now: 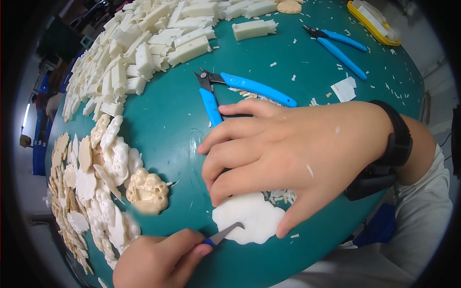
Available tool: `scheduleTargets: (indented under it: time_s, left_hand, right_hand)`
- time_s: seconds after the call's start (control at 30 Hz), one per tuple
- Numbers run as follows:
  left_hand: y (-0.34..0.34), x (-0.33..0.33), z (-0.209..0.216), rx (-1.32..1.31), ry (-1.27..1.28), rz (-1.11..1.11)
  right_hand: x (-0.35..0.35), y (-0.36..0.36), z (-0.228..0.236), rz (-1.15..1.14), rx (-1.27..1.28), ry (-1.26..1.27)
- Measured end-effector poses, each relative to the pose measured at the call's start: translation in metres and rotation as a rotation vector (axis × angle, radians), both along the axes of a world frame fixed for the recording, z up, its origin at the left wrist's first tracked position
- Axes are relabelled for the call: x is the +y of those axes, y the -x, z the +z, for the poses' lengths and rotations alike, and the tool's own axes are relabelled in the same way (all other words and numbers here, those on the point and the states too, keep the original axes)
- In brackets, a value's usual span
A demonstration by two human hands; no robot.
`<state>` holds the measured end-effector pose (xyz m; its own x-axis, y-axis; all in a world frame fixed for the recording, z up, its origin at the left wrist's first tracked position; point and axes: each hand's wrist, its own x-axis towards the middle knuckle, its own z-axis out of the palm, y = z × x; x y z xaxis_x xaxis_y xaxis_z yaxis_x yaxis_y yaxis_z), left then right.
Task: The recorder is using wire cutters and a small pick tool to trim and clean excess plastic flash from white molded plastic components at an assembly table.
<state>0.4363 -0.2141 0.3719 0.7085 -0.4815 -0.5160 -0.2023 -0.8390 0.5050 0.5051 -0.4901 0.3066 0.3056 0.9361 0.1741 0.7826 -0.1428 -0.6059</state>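
In my left hand (161,259), the fingers are closed round a small trimming knife (223,235) with a blue handle and a hooked metal tip. That tip lies over a flat white piece with a scalloped edge (249,218), which rests on the green tabletop. My right hand (273,149), with a black band at the wrist, is spread palm down, fingers pointing left. Its index fingertip is at the piece's upper left edge and its thumb at the right edge. Blue-handled flush cutters (257,89) lie spread just beyond its fingers, partly covered by the hand.
White block-shaped parts (177,38) are heaped at the far left. Nearer, cream and white scalloped pieces (89,187) are piled, with a beige bumpy part (147,191) beside them. Another pair of cutters (343,53), a yellow-edged case (374,21) and scattered offcuts lie far right.
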Motion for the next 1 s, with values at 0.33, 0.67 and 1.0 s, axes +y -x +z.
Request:
scheduleTargets:
  time_s: [0.33, 0.67, 1.0]
  left_hand:
    - [0.022, -0.021, -0.005, -0.262, -0.175, 0.04]
    - [0.028, -0.027, -0.006, -0.317, -0.15, 0.028]
    - [0.025, -0.009, -0.015, -0.32, -0.119, -0.107]
  right_hand:
    - [0.002, 0.003, 0.005, -0.06, -0.117, 0.134]
    - [-0.001, -0.004, -0.005, 0.007, 0.034, -0.04]
    - [0.001, -0.001, 0.0, -0.011, -0.015, 0.009]
